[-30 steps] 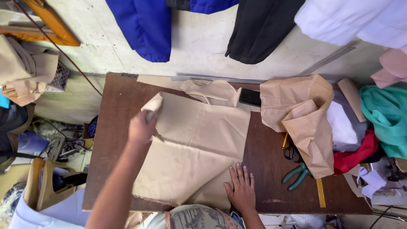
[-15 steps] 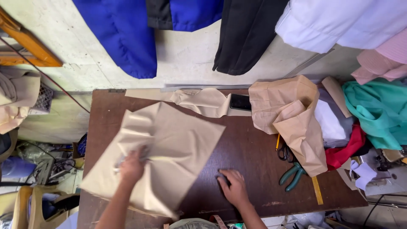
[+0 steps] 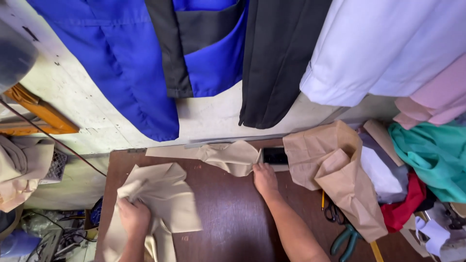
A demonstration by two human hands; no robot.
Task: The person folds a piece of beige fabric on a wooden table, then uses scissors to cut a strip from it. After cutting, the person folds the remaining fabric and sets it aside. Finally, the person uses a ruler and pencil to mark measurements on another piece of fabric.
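Note:
My left hand (image 3: pixel 133 217) grips a bunched piece of beige fabric (image 3: pixel 160 196) at the left edge of the dark brown wooden table (image 3: pixel 228 213); part of the cloth hangs over that edge. My right hand (image 3: pixel 264 178) reaches to the back of the table and touches the right end of a second crumpled beige fabric piece (image 3: pixel 228 156), right beside a dark phone (image 3: pixel 274 156) lying flat. Whether the fingers pinch that cloth cannot be made out.
Brown paper (image 3: pixel 335 170) lies crumpled at the right, with green-handled scissors (image 3: pixel 345 237), small black scissors (image 3: pixel 332 212) and a yellow pencil. Teal (image 3: pixel 432 155), red and white fabrics pile at far right. Blue, black, white and pink garments hang on the wall above.
My left hand has pulled the large beige cloth leftward and bunched it at the table edge. My right hand moved from the near edge up to the far beige piece by the phone.

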